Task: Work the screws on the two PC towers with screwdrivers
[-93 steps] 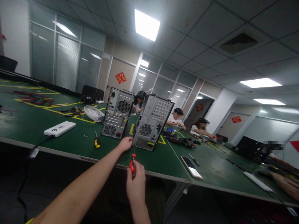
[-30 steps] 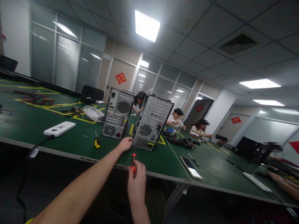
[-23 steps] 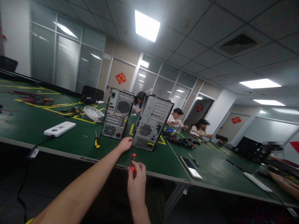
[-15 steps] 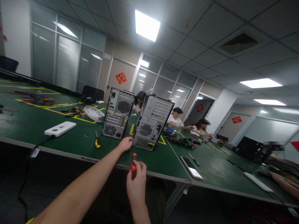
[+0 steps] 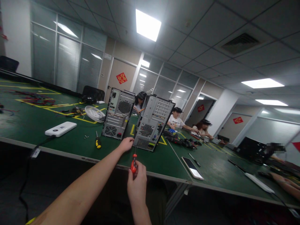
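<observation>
My right hand (image 5: 137,179) is closed around the red-and-black handle of a screwdriver (image 5: 134,163). The screwdriver's shaft points away from me, up to the lower left edge of a grey computer case (image 5: 150,125) standing tilted with its rear panel facing me. At that same lower left edge, my left hand (image 5: 127,144) grips the case with curled fingers; the fingertips are partly hidden. Just left stands a second computer case (image 5: 117,114), also rear side forward. A yellow-and-black screwdriver (image 5: 97,142) and several small screws (image 5: 86,137) lie left of my left hand.
A white power bank (image 5: 61,128) with a black cable lies left, near the table edge. To the right are a phone (image 5: 192,168), a thin tool (image 5: 194,159) and black cables (image 5: 185,142). Other people sit across the green table (image 5: 161,165) and at far right.
The red screwdriver's handle has turned slightly in my right hand, whose fingers have shifted a little. My left hand and both cases stay put. A person across the table has moved an arm.
</observation>
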`<state>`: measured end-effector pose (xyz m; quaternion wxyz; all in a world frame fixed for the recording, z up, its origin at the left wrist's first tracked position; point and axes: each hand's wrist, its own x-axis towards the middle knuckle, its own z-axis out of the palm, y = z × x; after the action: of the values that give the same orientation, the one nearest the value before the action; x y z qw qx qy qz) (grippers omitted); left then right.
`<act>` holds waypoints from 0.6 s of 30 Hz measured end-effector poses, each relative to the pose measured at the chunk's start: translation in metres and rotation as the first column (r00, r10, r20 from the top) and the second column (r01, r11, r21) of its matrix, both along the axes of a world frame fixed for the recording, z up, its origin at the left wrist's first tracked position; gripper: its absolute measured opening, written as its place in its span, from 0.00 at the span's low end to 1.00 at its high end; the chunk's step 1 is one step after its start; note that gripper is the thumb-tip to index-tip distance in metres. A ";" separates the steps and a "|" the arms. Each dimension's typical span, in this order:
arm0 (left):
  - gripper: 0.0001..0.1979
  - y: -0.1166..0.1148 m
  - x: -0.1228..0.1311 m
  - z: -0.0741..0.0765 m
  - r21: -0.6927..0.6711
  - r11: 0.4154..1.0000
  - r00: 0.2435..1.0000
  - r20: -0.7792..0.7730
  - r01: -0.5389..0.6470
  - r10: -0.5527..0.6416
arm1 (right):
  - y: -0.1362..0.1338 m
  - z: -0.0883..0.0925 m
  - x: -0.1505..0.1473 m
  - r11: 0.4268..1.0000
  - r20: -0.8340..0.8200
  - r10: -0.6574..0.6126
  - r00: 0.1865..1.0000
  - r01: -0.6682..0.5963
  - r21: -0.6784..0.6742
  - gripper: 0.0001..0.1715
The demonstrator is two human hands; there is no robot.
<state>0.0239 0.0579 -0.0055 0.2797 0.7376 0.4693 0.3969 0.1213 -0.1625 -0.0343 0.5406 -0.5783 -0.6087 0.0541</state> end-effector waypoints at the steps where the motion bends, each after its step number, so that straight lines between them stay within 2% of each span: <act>1: 0.18 0.000 0.000 0.000 0.001 1.000 1.000 0.001 0.004 -0.004 | 0.000 0.000 0.000 1.000 -0.005 0.004 1.000 -0.004 -0.005 0.23; 7: 0.18 0.002 0.001 0.000 0.004 1.000 1.000 -0.012 -0.009 0.009 | 0.002 -0.001 0.001 0.999 -0.008 0.009 1.000 -0.009 -0.032 0.20; 13: 0.18 0.001 0.002 0.000 0.022 1.000 1.000 -0.020 -0.019 0.020 | 0.002 0.001 0.001 1.000 -0.034 0.005 0.999 -0.005 0.003 0.14; 18: 0.18 0.004 0.001 -0.002 0.016 1.000 1.000 -0.009 -0.008 0.009 | 0.001 0.002 0.000 1.000 0.012 -0.004 1.000 0.003 0.017 0.17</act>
<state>0.0252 0.0614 -0.0079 0.2700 0.7395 0.4705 0.3986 0.1218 -0.1619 -0.0321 0.5418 -0.5752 -0.6113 0.0446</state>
